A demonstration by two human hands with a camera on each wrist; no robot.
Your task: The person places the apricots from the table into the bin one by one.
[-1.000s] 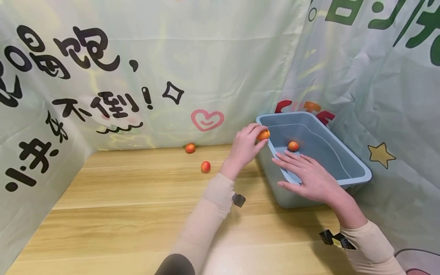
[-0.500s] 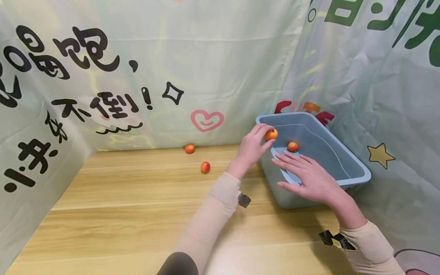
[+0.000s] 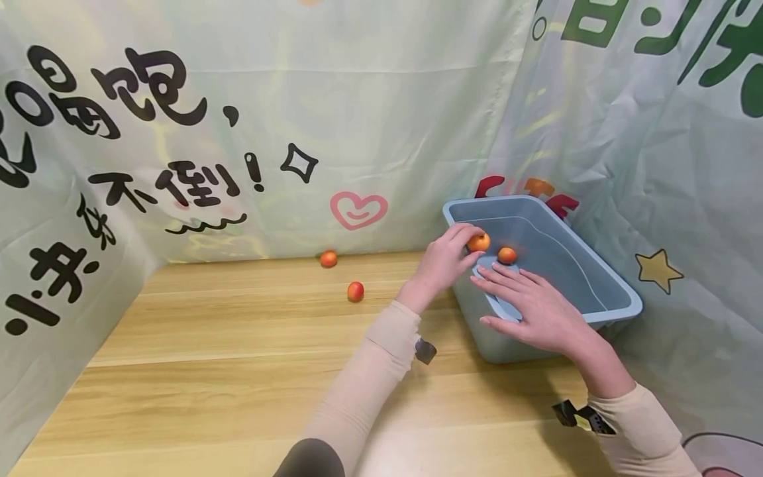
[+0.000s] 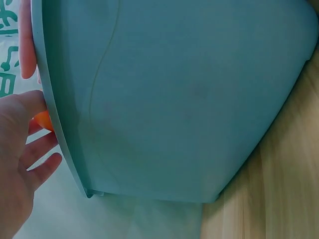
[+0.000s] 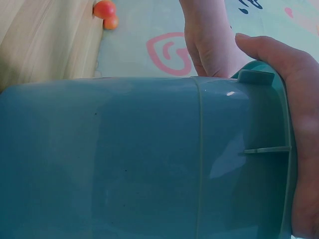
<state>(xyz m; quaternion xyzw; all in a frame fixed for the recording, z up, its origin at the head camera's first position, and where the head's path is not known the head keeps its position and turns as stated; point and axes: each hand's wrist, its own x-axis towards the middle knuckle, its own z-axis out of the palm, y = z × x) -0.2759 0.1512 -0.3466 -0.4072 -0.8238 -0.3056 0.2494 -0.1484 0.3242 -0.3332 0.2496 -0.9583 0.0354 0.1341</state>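
My left hand (image 3: pixel 444 262) pinches an orange-red apricot (image 3: pixel 479 242) between thumb and fingers, just inside the left rim of a blue plastic tub (image 3: pixel 602 265). In the left wrist view the held apricot (image 4: pixel 44 120) shows partly behind the tub's rim. A second apricot (image 3: pixel 507 256) lies on the tub's floor. My right hand (image 3: pixel 533 308) rests flat on the near left corner of the rim, fingers straight and reaching over the inside. On the wooden table to the left are two more apricots, one by the back wall (image 3: pixel 328 259) and one nearer (image 3: pixel 356 291).
The light wooden table (image 3: pixel 208 358) ends at a printed cloth wall (image 3: pixel 387 119) behind and a cloth side at left. Another cloth (image 3: pixel 703 218) hangs close along the tub's right side.
My left hand has carried the apricot rightward from outside the tub's left rim to just inside it, dipping slightly lower. The right hand has stayed in place on the rim.
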